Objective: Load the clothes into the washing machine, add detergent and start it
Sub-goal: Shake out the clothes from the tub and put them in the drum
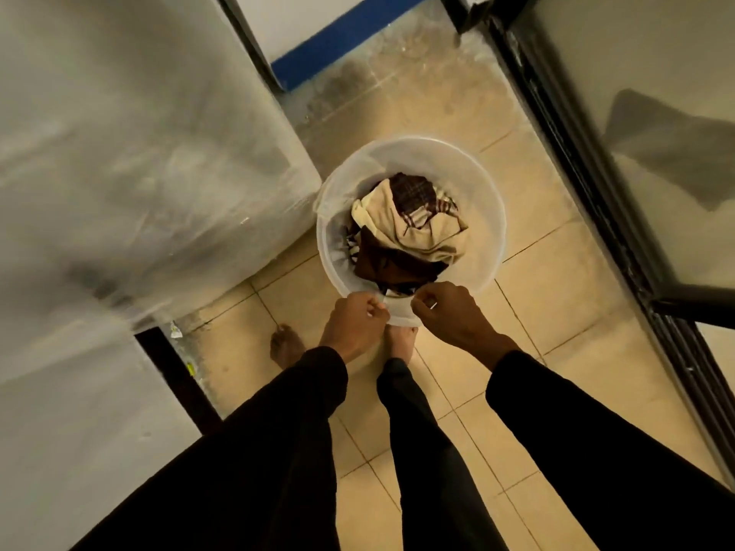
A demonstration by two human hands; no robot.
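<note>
A translucent white plastic bucket (483, 200) stands on the tiled floor in front of me. Inside it lies a heap of clothes (413, 228): a cream cloth with a dark checked pattern on top, dark brown pieces below. My left hand (352, 322) grips the near rim of the bucket with curled fingers. My right hand (449, 314) grips the same rim just to the right. The washing machine (131, 161), covered in clear plastic film, fills the left side; its lid and controls are blurred.
A dark-framed sliding glass door (620, 216) runs along the right. Beige floor tiles (557, 312) lie around the bucket. My bare feet (284, 346) stand just behind the bucket. A white wall with a blue skirting (338, 45) is at the far end.
</note>
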